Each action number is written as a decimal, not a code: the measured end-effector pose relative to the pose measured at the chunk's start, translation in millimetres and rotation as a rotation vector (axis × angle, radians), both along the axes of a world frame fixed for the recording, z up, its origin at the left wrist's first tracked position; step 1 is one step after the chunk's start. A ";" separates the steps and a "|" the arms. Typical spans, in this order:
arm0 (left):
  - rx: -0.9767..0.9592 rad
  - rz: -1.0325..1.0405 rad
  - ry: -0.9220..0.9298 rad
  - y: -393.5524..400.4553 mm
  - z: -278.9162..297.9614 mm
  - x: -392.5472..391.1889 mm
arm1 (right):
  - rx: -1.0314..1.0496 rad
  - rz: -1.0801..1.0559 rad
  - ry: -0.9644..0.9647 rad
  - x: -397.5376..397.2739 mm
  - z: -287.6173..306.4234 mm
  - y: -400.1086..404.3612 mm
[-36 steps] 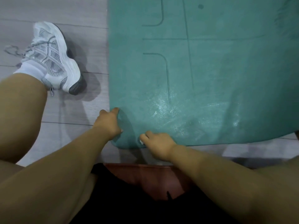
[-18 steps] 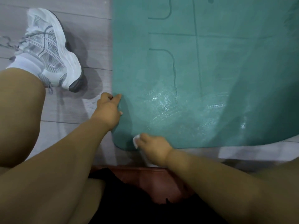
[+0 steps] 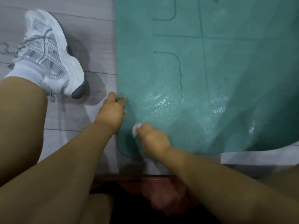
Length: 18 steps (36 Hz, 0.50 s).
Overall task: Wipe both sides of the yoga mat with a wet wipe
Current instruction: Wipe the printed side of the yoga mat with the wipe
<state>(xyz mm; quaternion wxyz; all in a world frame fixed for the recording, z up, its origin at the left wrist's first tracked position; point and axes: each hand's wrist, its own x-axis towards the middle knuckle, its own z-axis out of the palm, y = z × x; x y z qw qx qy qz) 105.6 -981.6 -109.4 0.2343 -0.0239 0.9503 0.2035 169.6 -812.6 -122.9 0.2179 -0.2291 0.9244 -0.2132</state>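
The yoga mat lies flat on the floor, its long axis running away from the person, so nearly all of its teal surface stretches forward and to the right of both hands while only its near end and near-left rounded corner sit beneath them. The left hand rests at the mat's left long edge, fingers curled at that edge with the thumb lying on top; whether they actually tuck under and pinch the edge I cannot tell. The right hand is closed around a bunched white wet wipe, which peeks out at the fingertips and is pressed onto the mat just inside the near-left corner. Wet, shiny streaks show on the mat ahead and to the right of this hand, suggesting the near end has been covered and the dull stretch farther along the mat's length is what remains on this face. Since the right hand holds the wipe and is the one already over the mat, it seems best placed to sweep forward or across, with the left steadying the edge. A white sneaker stands on the floor well to the left of the mat.
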 end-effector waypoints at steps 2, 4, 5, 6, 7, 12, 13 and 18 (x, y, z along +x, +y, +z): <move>0.038 0.036 -0.017 -7.2 -3.4 -6.7 | -0.112 0.352 0.033 5.9 3.1 -3.2; 0.057 0.001 -0.006 -9.8 0.8 -11.6 | -0.120 0.482 0.119 -10.1 2.1 10.1; 0.071 -0.006 0.009 -11.6 1.0 -13.6 | -0.092 0.468 0.146 -22.8 4.5 16.6; 0.076 -0.017 0.033 -13.3 -0.2 -14.9 | -0.044 0.383 0.158 -38.3 6.8 24.2; 0.076 -0.023 0.041 -13.4 3.7 -14.9 | 0.027 0.230 0.171 -54.4 8.5 33.0; -0.073 -0.146 0.082 -17.4 -2.8 -16.1 | 0.263 -0.714 0.071 -113.4 16.3 88.3; -0.100 -0.165 0.089 -17.9 -5.2 -17.1 | 0.268 -0.786 0.083 -112.3 15.9 83.2; -0.138 -0.133 0.075 -15.7 -5.6 -21.2 | 0.185 -0.219 0.025 -51.7 4.2 -0.7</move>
